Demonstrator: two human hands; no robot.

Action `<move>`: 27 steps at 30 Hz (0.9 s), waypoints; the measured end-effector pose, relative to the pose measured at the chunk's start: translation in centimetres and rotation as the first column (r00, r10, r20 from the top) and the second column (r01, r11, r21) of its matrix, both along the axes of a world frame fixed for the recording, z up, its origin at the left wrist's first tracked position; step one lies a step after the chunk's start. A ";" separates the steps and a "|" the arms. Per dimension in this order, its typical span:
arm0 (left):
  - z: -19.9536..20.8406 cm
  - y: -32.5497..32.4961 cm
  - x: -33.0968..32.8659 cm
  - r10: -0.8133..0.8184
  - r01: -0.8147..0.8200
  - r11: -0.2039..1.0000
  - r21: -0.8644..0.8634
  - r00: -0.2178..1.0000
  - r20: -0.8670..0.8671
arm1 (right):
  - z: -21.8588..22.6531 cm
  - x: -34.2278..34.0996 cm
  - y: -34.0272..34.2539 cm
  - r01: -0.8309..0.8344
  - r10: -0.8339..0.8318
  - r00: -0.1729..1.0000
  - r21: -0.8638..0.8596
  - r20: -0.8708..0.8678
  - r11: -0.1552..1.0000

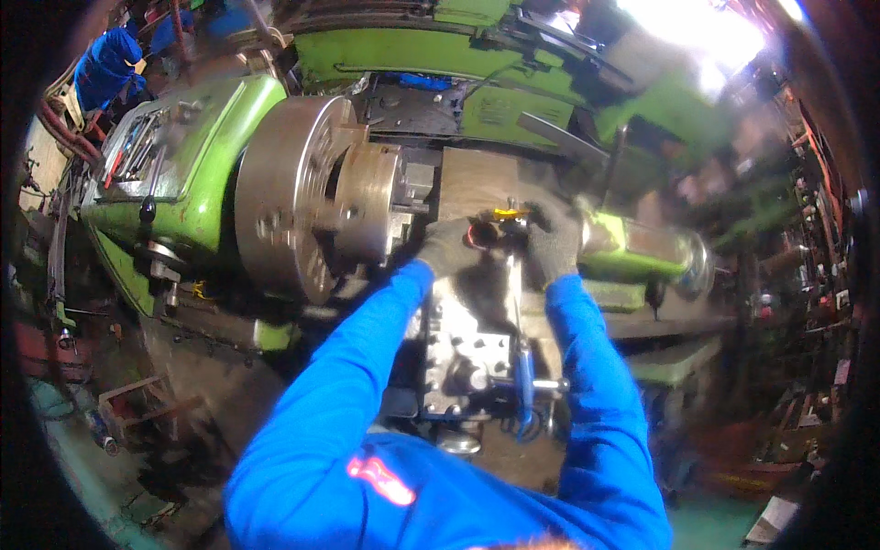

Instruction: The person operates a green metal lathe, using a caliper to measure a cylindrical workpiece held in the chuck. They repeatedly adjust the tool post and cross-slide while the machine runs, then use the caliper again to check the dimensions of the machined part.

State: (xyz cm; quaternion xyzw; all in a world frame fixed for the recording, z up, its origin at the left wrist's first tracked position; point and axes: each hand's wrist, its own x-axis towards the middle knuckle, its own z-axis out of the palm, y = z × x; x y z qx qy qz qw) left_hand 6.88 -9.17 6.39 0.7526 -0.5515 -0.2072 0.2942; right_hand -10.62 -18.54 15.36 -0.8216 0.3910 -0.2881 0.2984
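Note:
My left hand, in a grey glove, is closed at the tool carriage of a green lathe. A thin red edge and something dark show at its fingertips, too blurred to name. Facing it from the right is my right hand, also gloved, with fingers curled by a small yellow piece on a dark part. What either hand grips is mostly hidden. Below the hands lies the metal cross slide with bolt heads. A thin rod with a blue handle rests along its right side.
Left of my hands is the large lathe chuck with its round faceplate. The green headstock carries several small tools on top. A green tailstock stands to the right. Cluttered shelving lines the far right.

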 end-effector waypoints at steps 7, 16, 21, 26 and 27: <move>-0.7 -0.2 0.1 0.019 -0.019 0.992 -0.121 1.000 -0.002 | 0.3 1.9 -1.6 0.059 -0.057 0.998 0.140 -0.014 0.988; -1.1 0.2 0.5 0.059 -0.062 0.993 -0.101 0.998 -0.031 | -1.2 2.4 -2.1 0.006 -0.005 1.000 0.058 -0.016 0.998; -1.2 0.0 0.7 0.018 -0.018 1.000 -0.009 1.000 -0.012 | -1.6 0.1 -0.6 -0.039 0.038 0.996 0.009 0.077 0.999; -0.4 0.7 0.5 -0.013 -0.011 0.986 -0.169 0.991 -0.136 | -2.7 -1.2 -0.4 -0.097 0.103 0.995 -0.226 0.016 0.969; -0.1 0.8 0.4 -0.025 -0.003 0.983 -0.182 0.988 -0.152 | -2.3 -1.2 -0.1 -0.133 0.135 0.991 -0.237 -0.008 0.962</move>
